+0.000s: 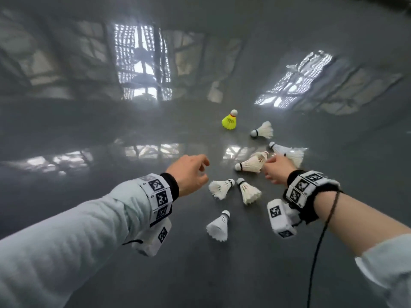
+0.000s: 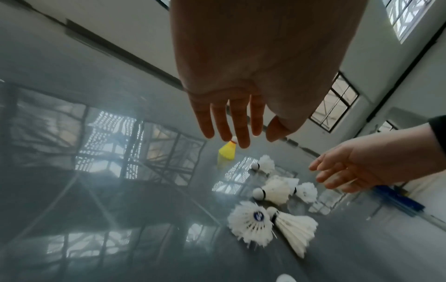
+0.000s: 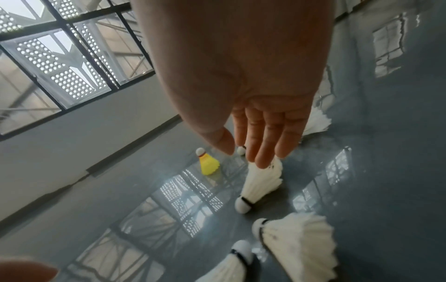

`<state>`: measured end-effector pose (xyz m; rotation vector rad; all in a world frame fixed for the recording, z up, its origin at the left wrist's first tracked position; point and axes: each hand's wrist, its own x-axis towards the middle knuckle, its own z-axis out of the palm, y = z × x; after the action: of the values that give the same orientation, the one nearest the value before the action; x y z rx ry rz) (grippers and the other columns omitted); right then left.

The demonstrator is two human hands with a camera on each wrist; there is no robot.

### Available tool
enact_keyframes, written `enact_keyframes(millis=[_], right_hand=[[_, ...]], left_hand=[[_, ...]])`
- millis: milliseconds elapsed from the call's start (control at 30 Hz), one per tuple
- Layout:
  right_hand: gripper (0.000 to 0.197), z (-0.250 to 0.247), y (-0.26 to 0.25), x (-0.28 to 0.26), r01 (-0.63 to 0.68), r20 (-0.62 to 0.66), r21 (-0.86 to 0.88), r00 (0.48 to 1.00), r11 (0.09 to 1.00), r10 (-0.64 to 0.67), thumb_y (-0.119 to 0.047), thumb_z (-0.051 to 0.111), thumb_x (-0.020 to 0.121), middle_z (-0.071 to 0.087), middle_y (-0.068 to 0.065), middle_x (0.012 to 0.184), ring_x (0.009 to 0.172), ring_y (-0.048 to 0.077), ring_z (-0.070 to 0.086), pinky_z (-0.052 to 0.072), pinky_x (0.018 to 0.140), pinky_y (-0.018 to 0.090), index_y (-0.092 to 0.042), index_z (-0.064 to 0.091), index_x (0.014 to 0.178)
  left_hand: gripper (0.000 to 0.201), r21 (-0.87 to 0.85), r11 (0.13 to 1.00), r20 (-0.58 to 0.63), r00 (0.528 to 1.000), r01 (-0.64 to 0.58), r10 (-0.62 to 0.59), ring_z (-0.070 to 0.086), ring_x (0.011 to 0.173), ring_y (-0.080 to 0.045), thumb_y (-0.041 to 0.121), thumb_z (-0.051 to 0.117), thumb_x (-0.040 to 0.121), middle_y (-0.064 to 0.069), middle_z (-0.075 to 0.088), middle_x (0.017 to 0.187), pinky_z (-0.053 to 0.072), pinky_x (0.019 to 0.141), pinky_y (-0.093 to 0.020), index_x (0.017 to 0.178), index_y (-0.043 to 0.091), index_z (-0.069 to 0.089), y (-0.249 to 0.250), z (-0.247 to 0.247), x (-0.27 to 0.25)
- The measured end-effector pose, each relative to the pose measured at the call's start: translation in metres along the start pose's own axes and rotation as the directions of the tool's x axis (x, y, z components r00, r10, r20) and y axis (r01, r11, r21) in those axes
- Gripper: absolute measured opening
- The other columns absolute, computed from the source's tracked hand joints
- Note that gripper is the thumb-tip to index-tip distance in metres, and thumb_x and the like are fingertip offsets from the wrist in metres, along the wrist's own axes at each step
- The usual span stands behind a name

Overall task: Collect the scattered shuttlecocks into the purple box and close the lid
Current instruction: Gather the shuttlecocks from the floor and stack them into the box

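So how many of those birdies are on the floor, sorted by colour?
White shuttlecocks: 6
Yellow shuttlecock: 1
Total: 7, all lying loose on the grey floor; no purple box shows in any view.

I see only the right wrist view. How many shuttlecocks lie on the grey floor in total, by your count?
Observer: Seven in the head view: one yellow plastic shuttlecock and six white feather shuttlecocks.
Operator: And where is the left hand?
Observer: The left hand hovers left of the white ones, fingers relaxed, holding nothing.
Operator: Is the purple box anywhere?
Observer: No view shows it. The left wrist view shows only a long dark blue object beyond the shuttlecocks, too blurred to identify.
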<state>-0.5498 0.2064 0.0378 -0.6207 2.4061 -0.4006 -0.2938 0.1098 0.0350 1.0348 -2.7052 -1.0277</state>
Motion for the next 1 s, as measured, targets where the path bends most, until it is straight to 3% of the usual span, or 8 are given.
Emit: enact_keyframes(millis=[133,300,467,567,667,767,867,1000], right_hand=[[0.022,-0.002,0.033,-0.001,-0.182,0.151,0.005,0.972,0.983,0.179,-0.018,0.053,0.086,0.061,0.005,0.062,0.046,0.016,0.053,0.035,0.043,0.017,-0.011,0.057,0.066],[0.056,0.046,0.060,0.000,-0.310,0.266,0.161,0.928,0.937,0.261,-0.058,0.051,0.086,0.067,0.010,0.070,0.047,0.019,0.057,0.036,0.042,0.017,-0.003,0.064,0.078],[0.082,0.076,0.072,0.013,-0.263,0.089,0.268,0.965,0.927,0.248,-0.067,0.054,0.043,0.072,0.010,0.097,0.089,0.031,0.068,0.056,0.082,0.041,-0.011,0.069,0.102],[0.047,0.070,0.059,-0.003,-0.178,0.037,0.238,0.984,0.955,0.174,-0.045,0.061,0.072,0.070,0.011,0.107,0.101,0.032,0.063,0.050,0.090,0.034,-0.011,0.068,0.104],[0.022,0.067,0.049,-0.008,0.041,-0.055,0.164,0.998,0.986,-0.032,-0.023,0.056,0.087,0.069,0.010,0.110,0.105,0.030,0.059,0.043,0.082,0.028,-0.012,0.068,0.102],[0.010,0.064,0.037,-0.012,0.219,-0.112,0.159,0.973,0.963,-0.203,-0.024,0.055,0.087,0.069,0.008,0.097,0.091,0.028,0.061,0.044,0.076,0.029,-0.018,0.063,0.088],[0.015,0.061,0.026,-0.017,0.330,-0.179,0.182,0.937,0.926,-0.299,-0.021,0.054,0.087,0.064,0.008,0.079,0.075,0.026,0.056,0.043,0.069,0.032,-0.011,0.056,0.077],[0.010,0.060,0.016,-0.022,0.503,-0.219,0.120,0.854,0.856,-0.471,-0.016,0.058,0.086,0.050,-0.003,0.068,0.069,0.018,0.045,0.034,0.068,0.025,-0.015,0.055,0.077]], left_hand=[[0.041,0.062,0.997,0.118,0.991,0.056,-0.063,0.055,0.112,-0.019,0.022,0.056,0.088,0.002,0.058,0.121,0.045,0.095,-0.035,0.128,0.020,0.048,0.009,0.038,0.019],[0.071,0.098,0.995,0.289,0.957,-0.010,-0.018,0.037,0.133,-0.026,0.014,0.061,0.082,-0.006,0.038,0.145,0.036,0.107,-0.042,0.145,0.029,0.032,0.000,0.089,0.055],[0.069,0.263,0.940,0.466,0.882,-0.215,0.072,0.028,0.140,-0.029,0.000,0.055,0.081,-0.002,0.008,0.158,0.036,0.108,-0.045,0.138,0.035,0.041,-0.002,0.099,0.076],[0.074,0.239,0.954,0.466,0.883,-0.183,0.053,0.029,0.137,-0.029,-0.004,0.055,0.077,-0.002,0.006,0.157,0.035,0.110,-0.039,0.142,0.028,0.037,-0.004,0.101,0.076],[0.079,0.191,0.970,0.415,0.908,-0.150,0.058,0.028,0.139,-0.028,-0.008,0.054,0.075,-0.005,0.003,0.158,0.031,0.112,-0.034,0.147,0.016,0.029,-0.005,0.104,0.073],[0.068,0.107,0.993,0.294,0.956,-0.053,0.019,0.038,0.134,-0.026,-0.008,0.052,0.077,-0.007,0.028,0.151,0.033,0.111,-0.035,0.140,0.012,0.039,-0.015,0.103,0.069],[0.040,0.070,0.997,0.122,0.992,0.026,-0.034,0.054,0.113,-0.027,0.010,0.061,0.082,-0.007,0.057,0.122,0.043,0.097,-0.038,0.121,0.015,0.055,-0.031,0.097,0.062],[0.022,0.055,0.995,-0.018,0.996,0.087,-0.086,0.057,0.094,-0.024,0.029,0.063,0.082,-0.002,0.062,0.099,0.048,0.078,-0.037,0.102,0.019,0.059,-0.041,0.082,0.052]])
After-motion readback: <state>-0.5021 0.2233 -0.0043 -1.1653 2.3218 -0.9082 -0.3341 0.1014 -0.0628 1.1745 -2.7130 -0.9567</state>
